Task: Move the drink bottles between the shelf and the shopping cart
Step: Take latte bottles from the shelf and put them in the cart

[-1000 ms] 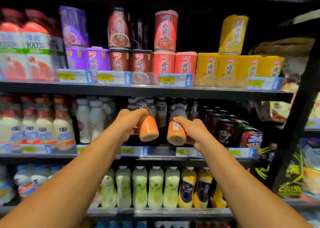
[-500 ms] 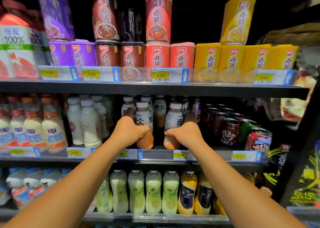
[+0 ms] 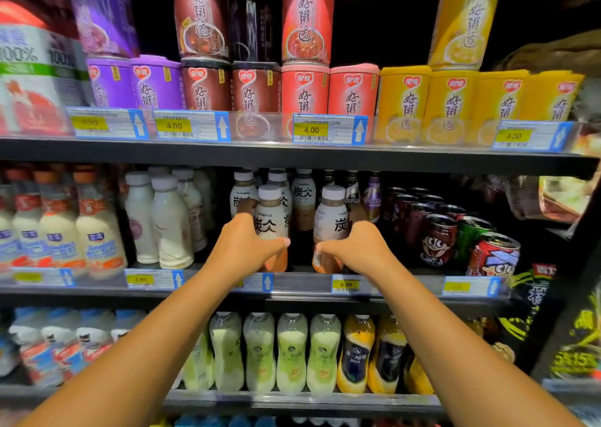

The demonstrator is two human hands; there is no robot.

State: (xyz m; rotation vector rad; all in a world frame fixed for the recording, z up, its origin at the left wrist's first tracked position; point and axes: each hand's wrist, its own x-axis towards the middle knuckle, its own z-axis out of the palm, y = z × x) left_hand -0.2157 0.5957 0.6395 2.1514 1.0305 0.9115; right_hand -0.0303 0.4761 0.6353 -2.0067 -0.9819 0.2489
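Now, at the chilled drinks aisle, my left hand wraps the lower body of one latte bottle while my right hand curls round a second latte bottle — both bottles upright at the front edge of the middle shelf, a dark gap between them. The risk, as I judge it, lies in the crowding: more white-capped bottles stand just behind, and a row of cans sits just right of my right hand, so a careless push or sideways pull could topple neighbours. Both grips are low on the orange bases, so either bottle could tip at the top if I let go before it sits flat. My thumbs cross the fronts of the bottles and point at each other; my other fingers reach round the backs, out of sight. No shopping cart is in view.
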